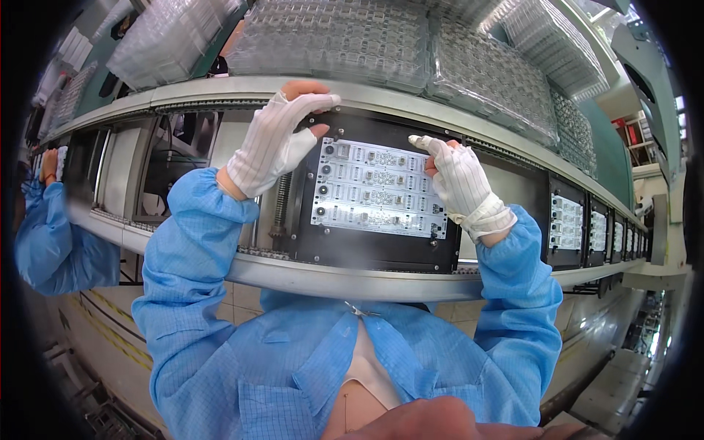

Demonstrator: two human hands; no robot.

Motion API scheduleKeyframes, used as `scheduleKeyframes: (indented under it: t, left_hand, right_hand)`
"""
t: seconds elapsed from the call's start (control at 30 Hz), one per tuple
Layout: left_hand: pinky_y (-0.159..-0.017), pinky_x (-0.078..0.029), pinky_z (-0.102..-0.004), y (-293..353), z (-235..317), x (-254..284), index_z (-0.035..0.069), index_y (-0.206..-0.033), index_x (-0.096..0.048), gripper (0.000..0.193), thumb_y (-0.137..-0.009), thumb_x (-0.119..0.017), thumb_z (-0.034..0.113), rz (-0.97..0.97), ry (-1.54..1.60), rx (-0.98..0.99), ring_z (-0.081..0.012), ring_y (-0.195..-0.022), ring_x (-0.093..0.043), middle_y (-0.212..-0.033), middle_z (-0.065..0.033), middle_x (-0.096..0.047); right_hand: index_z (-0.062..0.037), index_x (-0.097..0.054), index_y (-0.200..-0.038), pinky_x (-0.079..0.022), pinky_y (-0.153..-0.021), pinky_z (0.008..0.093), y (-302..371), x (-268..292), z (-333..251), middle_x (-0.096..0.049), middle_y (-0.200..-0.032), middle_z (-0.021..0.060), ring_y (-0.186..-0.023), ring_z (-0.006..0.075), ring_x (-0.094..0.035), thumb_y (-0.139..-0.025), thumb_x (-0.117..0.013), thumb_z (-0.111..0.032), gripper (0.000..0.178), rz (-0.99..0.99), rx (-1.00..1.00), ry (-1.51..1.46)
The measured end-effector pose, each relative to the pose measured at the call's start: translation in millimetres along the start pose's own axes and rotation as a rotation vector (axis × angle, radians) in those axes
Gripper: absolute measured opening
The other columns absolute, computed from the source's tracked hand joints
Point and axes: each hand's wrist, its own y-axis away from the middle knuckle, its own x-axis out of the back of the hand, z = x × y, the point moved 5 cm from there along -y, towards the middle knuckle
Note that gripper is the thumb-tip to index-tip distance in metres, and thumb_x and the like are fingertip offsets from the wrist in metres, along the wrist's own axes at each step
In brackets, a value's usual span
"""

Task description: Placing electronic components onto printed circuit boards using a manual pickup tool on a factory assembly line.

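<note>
White circuit board panel (379, 189) sits in a black carrier (367, 257), between and just nearer the body than both sets of fingers. Its long axis runs from the left fingers' side to the right's, dipping a bit rightward, with the dark round spots at the left end. Left hand (275, 147) has thumb and index spread by the carrier's far-left corner, nothing visible between them; can't tell if they touch it. Right hand (462, 180) has its index stuck out and the rest curled. Can't tell if it's gripping anything, and it covers the panel's far-right end. Tiny parts are too small to read. Past the fingers, clear plastic trays (330, 44) are piled up, contents lost in glare. Right of the right fingers, more black carriers (567, 221) hold similar white boards.
</note>
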Motion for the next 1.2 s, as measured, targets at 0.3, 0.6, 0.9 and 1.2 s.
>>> scheduleKeyframes:
  t: [0.3, 0.6, 0.9, 1.2]
  left_hand:
    - [-0.085, -0.056, -0.0393, 6, -13, 9, 0.008, -0.117, -0.065, 0.040, -0.079, -0.068, -0.003, 0.036, -0.014, -0.051, -0.0332, -0.101, -0.065, -0.114, -0.0129, -0.064]
    - [-0.081, -0.055, -0.0399, 15, -21, 12, 0.009, -0.115, -0.064, 0.036, -0.080, -0.069, -0.001, -0.014, -0.109, -0.142, -0.0325, -0.095, -0.066, -0.113, -0.0123, -0.064]
    - [-0.080, -0.054, -0.0384, 16, -22, 15, 0.007, -0.109, -0.065, 0.030, -0.080, -0.068, 0.001, -0.030, -0.140, -0.166, -0.0288, -0.090, -0.066, -0.105, -0.0101, -0.067]
    - [-0.081, -0.053, -0.0392, -58, -80, 39, 0.011, -0.112, -0.065, 0.028, -0.085, -0.063, 0.002, 0.166, -0.491, -0.136, -0.0327, -0.092, -0.065, -0.098, -0.0113, -0.068]
  right_hand:
    - [-0.0115, -0.056, -0.135, -0.047, -0.076, 0.0371, -14, 0, -7, -0.062, -0.082, 0.0051, -0.078, 0.0249, -0.062, -0.075, -0.053, 0.011, 0.064, -0.143, -0.047, 0.061]
    - [-0.0116, -0.056, -0.135, -0.047, -0.074, 0.0372, -21, -3, -15, -0.061, -0.081, 0.0065, -0.076, 0.0261, -0.061, -0.074, -0.054, 0.011, 0.065, -0.108, -0.026, 0.051]
    - [-0.0096, -0.056, -0.135, -0.046, -0.076, 0.0394, -33, -11, -24, -0.059, -0.081, 0.0073, -0.076, 0.0271, -0.057, -0.074, -0.055, 0.009, 0.064, -0.195, -0.044, 0.075]
    - [-0.0076, -0.060, -0.124, -0.047, -0.077, 0.0393, 0, -13, -33, -0.057, -0.085, 0.0065, -0.088, 0.0258, -0.058, -0.082, -0.061, -0.003, 0.042, 0.034, 0.126, 0.389]
